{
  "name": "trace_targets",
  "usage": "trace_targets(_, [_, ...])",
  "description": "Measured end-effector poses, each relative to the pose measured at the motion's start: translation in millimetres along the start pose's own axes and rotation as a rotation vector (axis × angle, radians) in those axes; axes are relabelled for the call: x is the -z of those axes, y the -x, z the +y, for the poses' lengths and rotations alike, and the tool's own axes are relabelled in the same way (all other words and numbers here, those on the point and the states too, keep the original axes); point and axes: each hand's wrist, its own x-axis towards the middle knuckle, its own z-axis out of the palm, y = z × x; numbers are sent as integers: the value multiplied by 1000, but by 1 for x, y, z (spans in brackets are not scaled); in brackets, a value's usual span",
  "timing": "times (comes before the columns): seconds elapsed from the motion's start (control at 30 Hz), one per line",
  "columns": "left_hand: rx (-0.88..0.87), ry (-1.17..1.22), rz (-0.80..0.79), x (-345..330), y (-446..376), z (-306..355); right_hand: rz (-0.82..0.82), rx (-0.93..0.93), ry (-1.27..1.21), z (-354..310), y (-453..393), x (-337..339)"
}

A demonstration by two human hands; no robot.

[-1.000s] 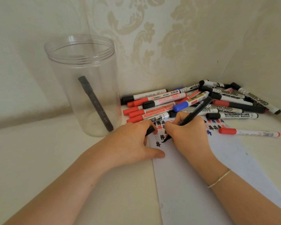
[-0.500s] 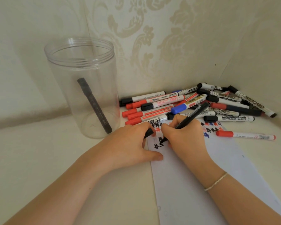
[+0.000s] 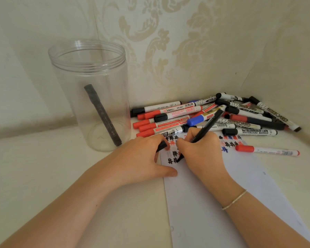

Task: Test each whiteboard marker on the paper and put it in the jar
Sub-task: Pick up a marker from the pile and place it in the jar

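Note:
My right hand (image 3: 201, 151) grips a black marker (image 3: 208, 125) like a pen, its tip on the white paper (image 3: 218, 203) beside rows of black, red and blue hash marks. My left hand (image 3: 141, 158) rests on the paper's left edge, thumb flat, fingers curled round a black cap (image 3: 161, 146). A clear plastic jar (image 3: 91, 93) stands upright to the left with one dark marker (image 3: 102, 114) leaning inside it. A pile of markers (image 3: 213, 114) with red, black and blue caps lies behind the paper.
A single red-capped marker (image 3: 267, 150) lies apart on the right, by the paper's top corner. Patterned walls meet in a corner right behind the pile. The cream tabletop (image 3: 43, 176) stretches to the left and front of the jar.
My right hand has drawn more strokes of a black hash mark on the paper. My left hand has stayed in place with the cap.

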Motion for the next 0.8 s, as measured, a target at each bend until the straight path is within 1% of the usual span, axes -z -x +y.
trace_targets(0.07, [-7,6,2,0,1,1,0,0,-26,-1,0,2])
trace_targets(0.13, [-22,37,12,-1,1,1,22,-31,-146,-3,0,5])
trace_targets(0.23, [-47,112,57,-3,2,-2,32,-69,-417,-9,-3,13])
trace_targets(0.3, [-53,166,72,-3,2,-5,-9,-104,-653,-14,-7,17])
trace_targets(0.37, [-55,216,70,-2,1,-6,-67,-182,-904,-17,-10,18])
trace_targets(0.4, [-57,233,67,-2,1,-5,-90,-215,-969,-17,-10,19])
trace_targets(0.47, [-66,243,61,-1,2,-5,-142,-213,-929,-19,-10,19])
trace_targets(0.57, [-86,211,64,-2,3,-5,-207,-128,-772,-19,-9,18])
trace_targets(0.67, [-99,188,85,-3,3,-4,-222,-83,-725,-20,-7,16])
trace_targets(0.8, [-109,169,100,-2,3,-4,-224,-75,-705,-20,-6,14])
